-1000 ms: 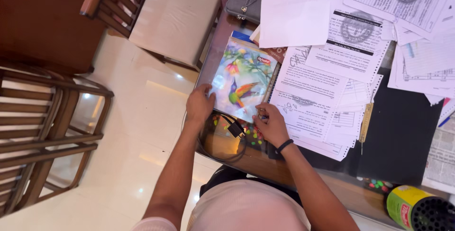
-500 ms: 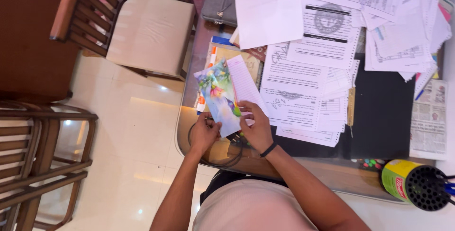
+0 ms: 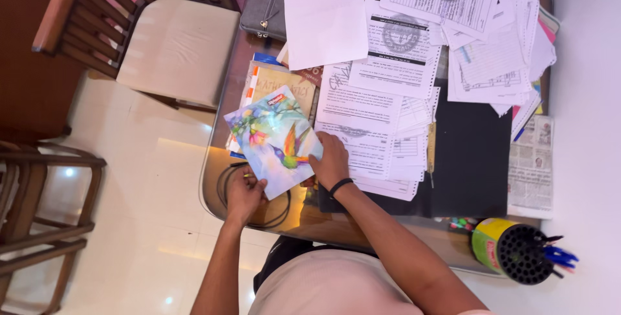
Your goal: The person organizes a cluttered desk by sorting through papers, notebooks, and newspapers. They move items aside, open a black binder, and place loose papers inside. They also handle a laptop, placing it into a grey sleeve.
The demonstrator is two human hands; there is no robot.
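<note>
The notebook (image 3: 277, 141) with the painted bird on its cover sits between my two hands, tilted at an angle and raised a little over the near left corner of the glass-topped table (image 3: 213, 179). My left hand (image 3: 244, 193) pinches its lower corner, fingers curled shut on the edge, thumb on the cover. My right hand (image 3: 331, 160), a dark band at its wrist, lies along the notebook's right edge with the fingers closed against it; whether they wrap under the cover I cannot tell. Just beneath the notebook lies a yellow-covered book (image 3: 279, 83), partly hidden by it. A loop of black cable (image 3: 228, 179) lies on the glass near my left hand. To the right spreads a loose heap of printed papers (image 3: 381, 101), some overlapping a black folder (image 3: 469, 160). A blank white sheet (image 3: 325, 14) lies at the far side, next to a grey bag (image 3: 264, 4). Well apart at the near right stands a green and yellow pen holder (image 3: 514, 250). A cushioned wooden chair (image 3: 174, 50) stands left of the table.
</note>
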